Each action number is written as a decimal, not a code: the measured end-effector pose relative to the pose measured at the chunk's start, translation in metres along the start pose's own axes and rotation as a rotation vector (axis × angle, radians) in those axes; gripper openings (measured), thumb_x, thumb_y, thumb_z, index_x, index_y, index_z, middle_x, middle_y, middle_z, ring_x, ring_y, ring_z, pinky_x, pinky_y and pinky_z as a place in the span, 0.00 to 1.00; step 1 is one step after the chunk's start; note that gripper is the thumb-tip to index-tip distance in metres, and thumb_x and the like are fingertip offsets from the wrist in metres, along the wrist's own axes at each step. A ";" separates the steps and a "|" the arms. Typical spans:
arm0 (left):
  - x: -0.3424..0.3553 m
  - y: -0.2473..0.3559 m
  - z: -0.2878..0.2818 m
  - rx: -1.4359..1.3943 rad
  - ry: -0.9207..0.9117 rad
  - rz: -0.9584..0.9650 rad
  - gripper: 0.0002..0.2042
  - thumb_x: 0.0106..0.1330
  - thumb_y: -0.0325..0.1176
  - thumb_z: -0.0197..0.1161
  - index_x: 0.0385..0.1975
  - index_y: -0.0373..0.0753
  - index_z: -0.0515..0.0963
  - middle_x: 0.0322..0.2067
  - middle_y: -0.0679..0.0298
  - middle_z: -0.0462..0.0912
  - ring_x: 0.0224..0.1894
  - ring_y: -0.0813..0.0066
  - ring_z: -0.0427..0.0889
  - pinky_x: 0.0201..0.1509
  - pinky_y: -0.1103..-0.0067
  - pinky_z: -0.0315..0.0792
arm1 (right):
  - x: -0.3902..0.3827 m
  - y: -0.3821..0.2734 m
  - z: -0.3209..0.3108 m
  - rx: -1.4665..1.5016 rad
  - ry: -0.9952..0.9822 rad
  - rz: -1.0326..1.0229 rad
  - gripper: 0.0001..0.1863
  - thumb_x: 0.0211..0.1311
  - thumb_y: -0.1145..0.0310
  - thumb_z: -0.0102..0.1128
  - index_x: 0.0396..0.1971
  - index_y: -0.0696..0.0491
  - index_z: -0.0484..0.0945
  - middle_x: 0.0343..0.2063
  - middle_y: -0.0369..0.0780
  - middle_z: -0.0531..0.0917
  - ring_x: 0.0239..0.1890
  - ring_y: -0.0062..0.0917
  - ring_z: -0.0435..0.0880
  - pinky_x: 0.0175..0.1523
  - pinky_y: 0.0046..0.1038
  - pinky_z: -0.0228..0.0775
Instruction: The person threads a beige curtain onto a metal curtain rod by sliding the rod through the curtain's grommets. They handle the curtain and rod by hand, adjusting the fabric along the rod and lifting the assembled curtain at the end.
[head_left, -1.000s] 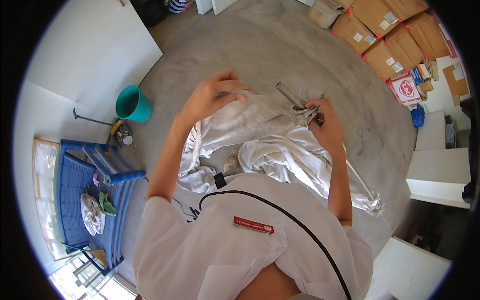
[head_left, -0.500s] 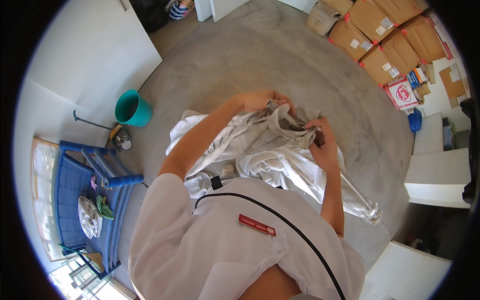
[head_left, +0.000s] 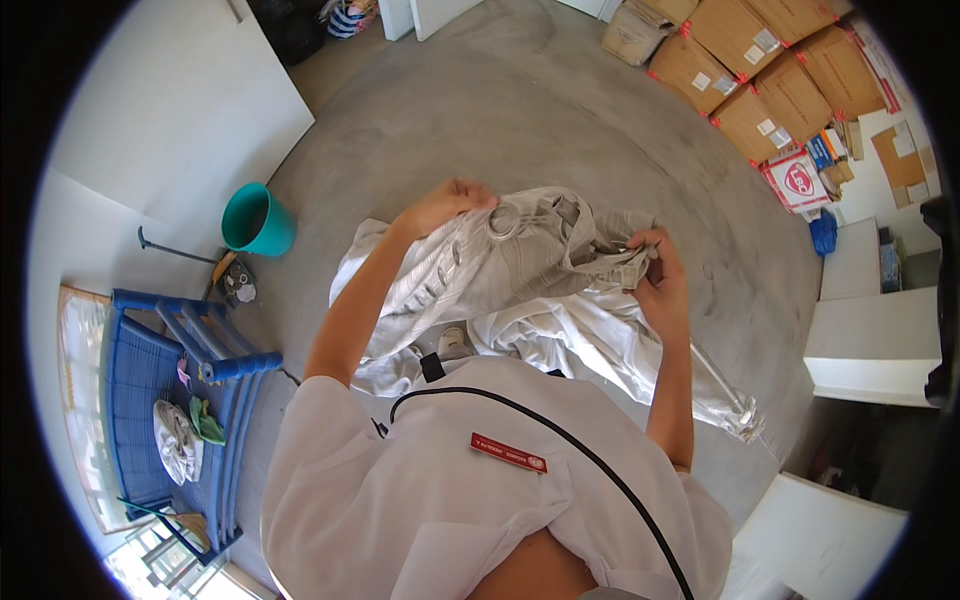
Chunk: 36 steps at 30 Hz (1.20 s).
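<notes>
Gathered beige-grey curtain cloth (head_left: 530,240) with a row of metal rings (head_left: 505,222) is raised in front of me. My left hand (head_left: 450,205) has its fingers closed on the cloth's upper edge, left of a ring. My right hand (head_left: 660,270) grips the bunched band of the cloth at its right end; whatever metal lies inside the bunch is hard to make out. More white cloth (head_left: 560,335) lies heaped below on the floor, beside my shoe (head_left: 450,340). A metal pole (head_left: 715,370) reaches from under my right arm to a gathered fabric end at lower right.
A teal bucket (head_left: 255,228) and long-handled tool (head_left: 180,250) stand at left, near a blue slatted chair (head_left: 140,400) holding cloths. Cardboard boxes (head_left: 740,90) are stacked upper right. White cabinets (head_left: 855,340) line the right; open doorways are at the top.
My left hand went right into the bunch, then moved back leftward along the edge, spreading the cloth so the rings show. The metal tube end seen earlier is now largely covered by cloth.
</notes>
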<state>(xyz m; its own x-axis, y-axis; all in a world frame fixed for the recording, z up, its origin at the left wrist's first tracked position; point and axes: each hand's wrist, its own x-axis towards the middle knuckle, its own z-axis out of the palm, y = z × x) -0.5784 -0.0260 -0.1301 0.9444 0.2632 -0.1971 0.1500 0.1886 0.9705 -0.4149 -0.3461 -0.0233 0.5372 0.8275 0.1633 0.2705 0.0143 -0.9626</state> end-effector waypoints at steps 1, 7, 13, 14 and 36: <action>-0.003 0.014 0.003 0.059 0.062 0.056 0.09 0.62 0.37 0.71 0.32 0.37 0.84 0.29 0.71 0.82 0.33 0.84 0.75 0.40 0.84 0.67 | 0.002 -0.001 0.002 -0.023 0.000 0.012 0.24 0.51 0.94 0.44 0.47 0.55 0.72 0.43 0.34 0.72 0.33 0.13 0.76 0.33 0.18 0.72; -0.020 0.090 0.040 0.292 0.165 0.310 0.08 0.67 0.36 0.67 0.34 0.37 0.83 0.30 0.72 0.81 0.33 0.84 0.75 0.39 0.81 0.69 | 0.007 0.013 0.011 -0.037 -0.017 0.062 0.25 0.50 0.94 0.44 0.47 0.55 0.70 0.44 0.35 0.74 0.30 0.14 0.76 0.33 0.19 0.73; -0.046 0.121 0.093 0.916 0.174 0.687 0.08 0.64 0.36 0.68 0.34 0.39 0.81 0.36 0.66 0.79 0.31 0.73 0.80 0.34 0.78 0.72 | 0.010 0.031 0.014 -0.054 0.011 0.014 0.24 0.51 0.93 0.43 0.47 0.56 0.70 0.43 0.36 0.75 0.27 0.15 0.76 0.32 0.19 0.73; -0.049 0.114 0.103 1.078 0.200 0.722 0.08 0.64 0.36 0.68 0.34 0.39 0.80 0.37 0.65 0.79 0.32 0.70 0.81 0.33 0.77 0.73 | 0.010 0.035 0.015 -0.047 0.017 0.018 0.24 0.51 0.93 0.43 0.47 0.56 0.70 0.43 0.36 0.76 0.27 0.15 0.76 0.32 0.19 0.73; -0.099 0.057 0.051 0.634 0.312 0.481 0.13 0.62 0.21 0.63 0.44 0.41 0.85 0.35 0.64 0.73 0.39 0.72 0.76 0.46 0.79 0.71 | 0.012 0.018 -0.001 -0.085 0.155 -0.059 0.22 0.46 0.94 0.45 0.40 0.58 0.75 0.40 0.34 0.73 0.24 0.12 0.72 0.28 0.16 0.64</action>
<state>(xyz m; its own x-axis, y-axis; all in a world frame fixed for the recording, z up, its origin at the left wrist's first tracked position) -0.6480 -0.0890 -0.0481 0.8371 0.4454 0.3176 -0.0236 -0.5507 0.8344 -0.4025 -0.3369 -0.0385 0.6331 0.7302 0.2569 0.3687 0.0074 -0.9295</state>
